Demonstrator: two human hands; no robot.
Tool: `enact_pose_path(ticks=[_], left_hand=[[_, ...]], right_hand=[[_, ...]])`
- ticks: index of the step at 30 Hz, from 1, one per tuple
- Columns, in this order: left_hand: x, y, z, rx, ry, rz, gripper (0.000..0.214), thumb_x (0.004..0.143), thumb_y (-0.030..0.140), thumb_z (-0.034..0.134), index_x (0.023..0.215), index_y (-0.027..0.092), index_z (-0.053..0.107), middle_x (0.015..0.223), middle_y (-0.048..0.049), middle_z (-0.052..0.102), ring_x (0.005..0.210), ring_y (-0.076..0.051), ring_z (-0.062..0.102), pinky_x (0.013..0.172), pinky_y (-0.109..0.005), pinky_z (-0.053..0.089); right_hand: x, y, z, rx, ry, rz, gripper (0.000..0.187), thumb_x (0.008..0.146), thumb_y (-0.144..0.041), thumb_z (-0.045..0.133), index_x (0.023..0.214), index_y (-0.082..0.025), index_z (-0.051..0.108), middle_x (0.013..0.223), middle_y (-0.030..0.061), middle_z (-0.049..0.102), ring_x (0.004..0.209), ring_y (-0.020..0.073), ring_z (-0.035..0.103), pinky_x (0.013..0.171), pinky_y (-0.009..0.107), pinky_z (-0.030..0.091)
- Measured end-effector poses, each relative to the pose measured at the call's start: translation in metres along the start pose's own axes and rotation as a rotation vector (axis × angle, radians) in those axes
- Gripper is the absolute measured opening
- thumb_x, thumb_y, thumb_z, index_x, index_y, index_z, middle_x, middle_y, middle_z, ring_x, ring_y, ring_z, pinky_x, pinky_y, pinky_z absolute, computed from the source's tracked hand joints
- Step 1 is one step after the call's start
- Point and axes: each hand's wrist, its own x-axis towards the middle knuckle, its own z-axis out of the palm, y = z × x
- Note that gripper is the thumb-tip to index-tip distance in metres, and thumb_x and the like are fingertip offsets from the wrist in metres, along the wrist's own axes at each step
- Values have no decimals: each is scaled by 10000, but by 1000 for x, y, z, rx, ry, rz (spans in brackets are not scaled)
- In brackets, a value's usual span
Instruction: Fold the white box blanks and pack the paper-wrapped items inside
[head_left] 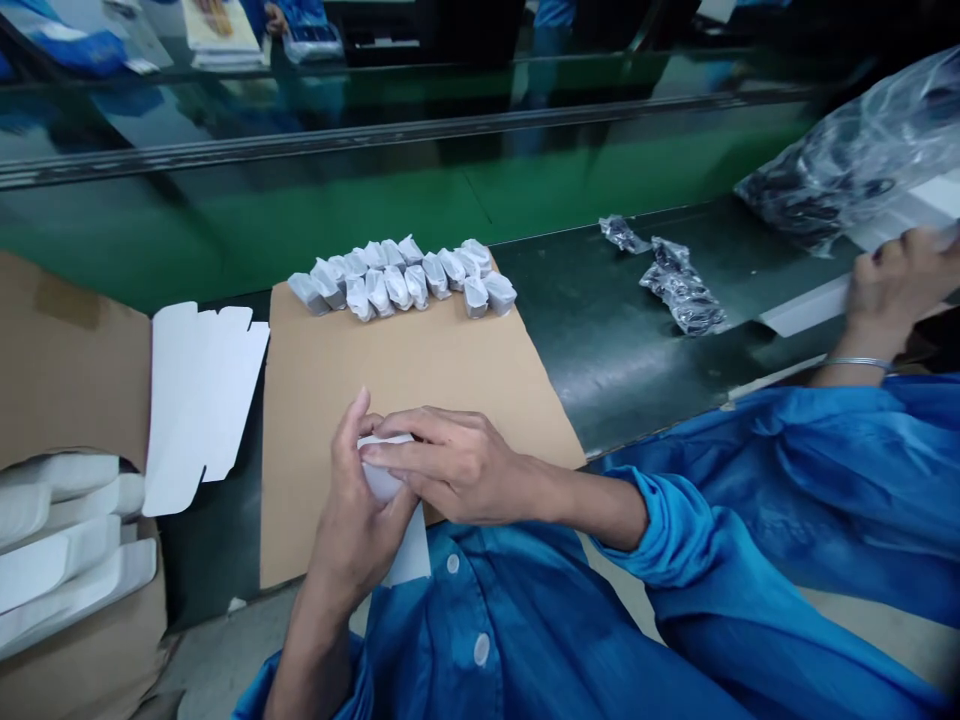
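Observation:
A white cardboard box (412, 553) is held close to my body, just over the near edge of a brown cardboard sheet (405, 370). My left hand (351, 525) wraps around it from the left, thumb and fingers closed on its sides. From the right, my right hand (461, 462) reaches across with its fingers pressed on the upper end. Those fingers cover much of that end, so I cannot tell whether a flap is open there. Toward the sheet's far edge stand several small grey items in whitish wrapping (390, 278), in uneven rows.
Flat white carton blanks (202, 400) lie left of the sheet. A brown carton (75, 350) holds more white blanks (67, 570). On the dark green surface (600, 350) lie plastic-wrapped dark parts (682, 288). At right are a large clear bag (862, 150) and a co-worker's hand (896, 285).

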Motion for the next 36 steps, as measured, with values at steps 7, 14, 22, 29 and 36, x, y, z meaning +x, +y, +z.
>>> enact_pose_path(ticks=[7,14,22,29,36], left_hand=[[16,-4,6,-258,187,-296,702,794,465,739,1397,234,465,1229,-116,615,1073,-262,661,920,-406,566],[34,-51,8,-276,371,-447,411,912,395,585,1286,226,571,1298,-139,628,1280,-318,564,1115,-553,424],[-5,-46,-19,345,-339,267,640,903,167,458,1519,316,369,1536,-51,487,1463,-300,387,1212,-577,261],[8,-37,-18,567,-457,316,430,943,271,486,1357,205,580,1285,-147,650,1208,-349,567,1088,-588,392],[19,-32,-20,870,-397,153,542,943,406,515,1363,65,552,1137,-226,635,1035,-410,566,926,-562,474]], right_hand=[[9,33,-34,11,45,173,363,1023,-270,451,1366,-190,539,1351,79,630,1160,153,633,974,288,520],[42,125,-41,-516,-53,811,378,958,-308,545,1243,-61,581,1019,224,721,947,343,686,807,425,491],[18,119,-50,-48,-142,672,271,998,-302,459,1193,-154,575,895,58,738,744,148,692,642,243,516],[-19,106,-52,-1,-122,638,219,930,-245,552,1099,-152,657,1084,109,711,1016,253,658,886,418,523],[-16,96,-43,-278,-423,128,434,924,-81,433,1307,-215,587,1426,62,549,1273,266,475,1045,433,441]])
